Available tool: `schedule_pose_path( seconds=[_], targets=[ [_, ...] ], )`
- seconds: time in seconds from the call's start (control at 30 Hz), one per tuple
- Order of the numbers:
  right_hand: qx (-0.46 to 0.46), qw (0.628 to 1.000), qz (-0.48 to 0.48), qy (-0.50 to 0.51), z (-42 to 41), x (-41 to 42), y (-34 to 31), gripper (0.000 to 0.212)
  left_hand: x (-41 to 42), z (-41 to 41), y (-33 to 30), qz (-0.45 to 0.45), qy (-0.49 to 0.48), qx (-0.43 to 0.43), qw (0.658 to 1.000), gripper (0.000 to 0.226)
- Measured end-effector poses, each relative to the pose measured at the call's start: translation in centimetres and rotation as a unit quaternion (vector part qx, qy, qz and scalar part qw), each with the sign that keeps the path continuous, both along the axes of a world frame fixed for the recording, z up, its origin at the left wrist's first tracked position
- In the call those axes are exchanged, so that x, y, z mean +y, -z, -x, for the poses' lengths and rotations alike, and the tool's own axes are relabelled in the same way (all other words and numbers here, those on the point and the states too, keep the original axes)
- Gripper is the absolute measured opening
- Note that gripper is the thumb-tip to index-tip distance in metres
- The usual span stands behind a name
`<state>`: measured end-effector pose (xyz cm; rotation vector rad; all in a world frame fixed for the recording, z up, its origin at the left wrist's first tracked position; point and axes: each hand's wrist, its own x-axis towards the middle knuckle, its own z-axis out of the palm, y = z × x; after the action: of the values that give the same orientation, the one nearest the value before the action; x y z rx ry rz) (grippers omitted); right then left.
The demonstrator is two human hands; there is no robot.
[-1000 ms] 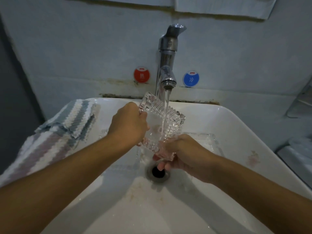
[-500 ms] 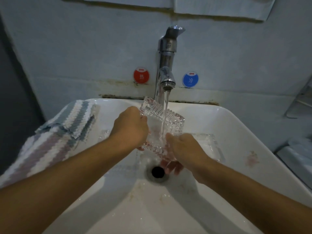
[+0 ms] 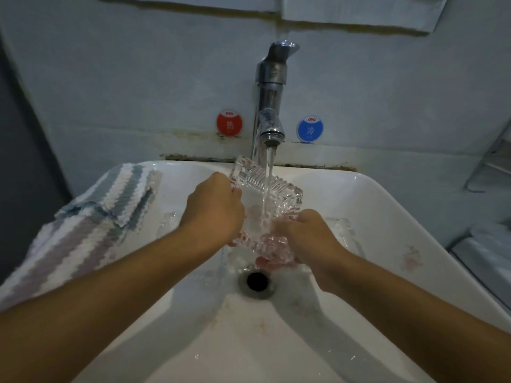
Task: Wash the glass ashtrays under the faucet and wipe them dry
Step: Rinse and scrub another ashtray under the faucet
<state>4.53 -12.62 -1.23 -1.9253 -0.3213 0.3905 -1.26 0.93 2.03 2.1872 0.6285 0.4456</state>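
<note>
1. Sink (image 3: 387, 217), near edge: bare basin, drain (image 3: 257, 281) at centre, water running into it.
2. Over the drain: left hand (image 3: 214, 210) curled round the glass ashtray (image 3: 266, 205) at its left rim; right hand (image 3: 304, 233) gripping its lower right corner, fingers beneath.
3. Ashtray tilted, held clear of the basin, in the faucet (image 3: 269, 106) stream. Likely heavy, rigid, slick when wet, chippable; hold the ribbed rims on opposite sides.
4. Left edge: striped towel (image 3: 91, 225), draped.
5. Further ashtrays seem to lie behind; unclear.

White sink (image 3: 387, 217); striped towel (image 3: 91, 225) draped over left rim.
</note>
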Motion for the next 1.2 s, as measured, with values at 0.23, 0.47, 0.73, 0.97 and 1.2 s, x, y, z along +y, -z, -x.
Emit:
schedule_pose_path(
  seconds=[0.23, 0.47, 0.73, 0.97, 1.2],
  targets=[
    [0.033, 0.999, -0.014, 0.037, -0.4, -0.7, -0.6, 0.03, -0.3, 0.0, 0.3, -0.031, 0.028, 0.005, 0.999, 0.02],
    [0.039, 0.998, -0.006, -0.043, -1.3, -0.7, -0.6, 0.064, 0.7, 0.0, 0.4, 0.001, 0.031, 0.019, 0.999, 0.022],
    [0.033, 0.999, 0.001, -0.016, -1.4, -1.8, -1.3, 0.019, 1.2, 0.1, -0.6, -0.059, 0.092, 0.079, 0.991, 0.021],
    [0.023, 0.998, 0.035, -0.038, -1.3, -1.3, -1.7, 0.021, 1.5, -0.1, -0.7, -0.049, 0.09, 0.08, 0.992, 0.02],
    [0.014, 0.998, 0.047, -0.051, -1.1, -1.3, -1.3, 0.015, 1.6, 0.2, -0.9, -0.013, 0.09, 0.081, 0.993, 0.02]
  ],
)
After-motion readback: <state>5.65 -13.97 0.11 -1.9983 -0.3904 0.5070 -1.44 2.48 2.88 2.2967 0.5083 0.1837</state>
